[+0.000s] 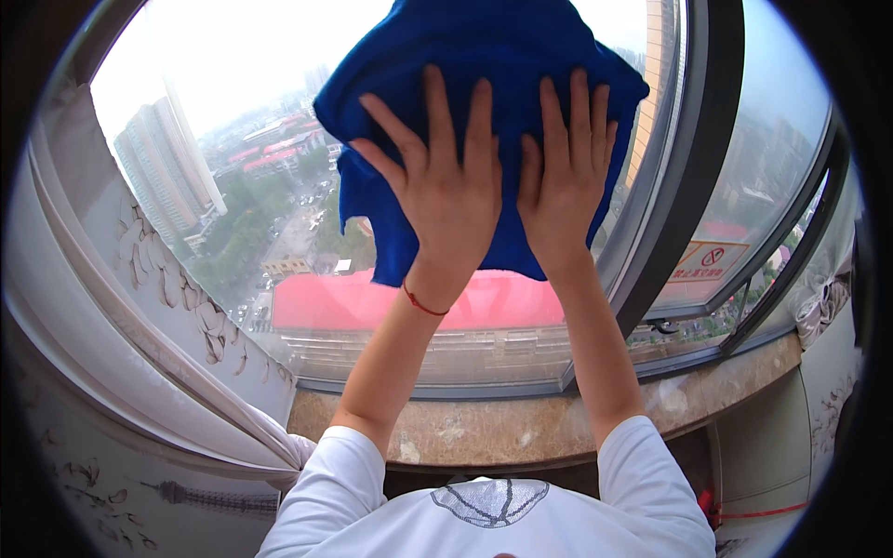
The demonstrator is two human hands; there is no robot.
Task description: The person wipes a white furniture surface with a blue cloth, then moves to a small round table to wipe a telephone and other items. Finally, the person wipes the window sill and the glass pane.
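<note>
A blue cloth (516, 42) lies spread against a large window pane (279, 188). My left hand (446, 181), with a thin red cord bracelet at the wrist, rests flat on the cloth, fingers spread. Beside it on the right, my right hand (568, 167) presses flat on the same cloth, its thumb apart from the fingers. Both arms reach up, and neither hand grips the cloth. Part of the cloth's top edge is cut off by the picture's rim.
A dark window frame post (698, 160) stands right of the cloth, beside a tilted-out sash with a warning sticker (711, 261). Below runs a brown stone sill (488, 436). A tied pale curtain (139, 335) hangs at the left, another bunched curtain (823, 307) at the right.
</note>
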